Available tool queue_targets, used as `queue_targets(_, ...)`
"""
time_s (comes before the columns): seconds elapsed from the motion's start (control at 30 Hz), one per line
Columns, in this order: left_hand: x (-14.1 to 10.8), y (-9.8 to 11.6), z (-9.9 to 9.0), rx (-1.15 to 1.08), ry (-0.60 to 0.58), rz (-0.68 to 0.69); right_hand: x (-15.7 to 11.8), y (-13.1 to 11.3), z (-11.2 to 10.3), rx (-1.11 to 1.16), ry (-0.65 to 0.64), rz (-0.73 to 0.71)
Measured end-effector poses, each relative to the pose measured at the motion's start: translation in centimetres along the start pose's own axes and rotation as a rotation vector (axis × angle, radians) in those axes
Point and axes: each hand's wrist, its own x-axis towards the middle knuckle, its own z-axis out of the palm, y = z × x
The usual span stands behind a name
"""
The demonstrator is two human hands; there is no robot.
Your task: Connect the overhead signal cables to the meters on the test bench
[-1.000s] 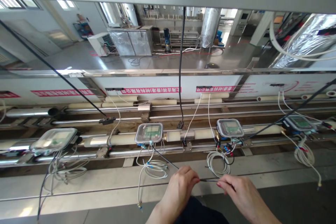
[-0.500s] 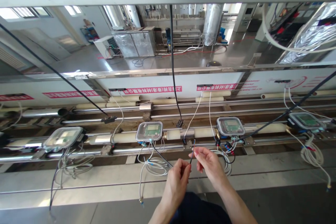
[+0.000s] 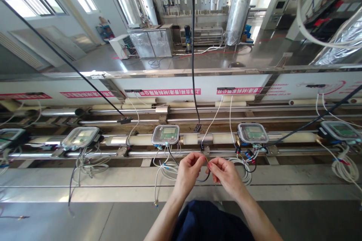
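Observation:
My left hand [image 3: 189,171] and my right hand [image 3: 226,175] are close together in front of the rails, both closed in a pinch. Between their fingertips runs the thin coloured wire end of a black cable [image 3: 202,180]. The left fingers grip the wire tips, and the right fingers hold the cable just below them. From there the cable sags behind the left hand, towards a clear-lidded meter box [image 3: 166,134] with a green panel. The exact wires inside the fingertips are too small to make out.
Similar meter boxes [image 3: 252,133] sit in a row along the pipes, with coiled grey cables [image 3: 244,171] below. A black cable [image 3: 193,60] hangs down in front of me. A metal ledge [image 3: 127,177] runs along the near side.
My left hand has moved up from the cable to the wire tips. My right hand has shifted down slightly onto the cable end. The view has tilted a little.

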Motion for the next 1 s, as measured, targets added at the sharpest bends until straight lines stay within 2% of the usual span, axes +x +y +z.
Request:
queue_targets(0.17,-0.3,-0.2,0.3,-0.055,0.003,-0.005,0.0,0.4,0.0,0.026,0.01,0.006)
queue_targets(0.3,-1.0,0.2,0.0,-0.035,0.011,0.077,-0.1,0.4,0.0,0.028,-0.001,0.016)
queue_targets(0.37,-1.3,0.3,-0.1,-0.058,-0.035,0.111,-0.1,0.4,0.0,0.043,-0.005,0.017)
queue_targets(0.47,-1.6,0.2,-0.3,-0.219,-0.126,0.068,-0.1,0.5,-0.1,0.049,-0.024,0.012)
queue_targets(0.57,-1.5,0.0,-0.3,-0.316,-0.144,-0.013,0.0,0.8,-0.1,0.016,-0.06,0.002)
queue_targets(0.7,-1.2,-0.2,-0.4,-0.216,-0.115,-0.066,-0.2,1.1,-0.1,-0.053,-0.109,0.004)
queue_targets(0.77,-1.1,-0.2,-0.4,-0.233,-0.081,-0.09,-0.2,1.1,0.0,-0.052,-0.12,0.011)
queue_targets(1.0,-0.7,-0.5,0.0,-0.306,0.06,-0.107,-0.5,0.8,0.9,0.134,0.024,-0.033)
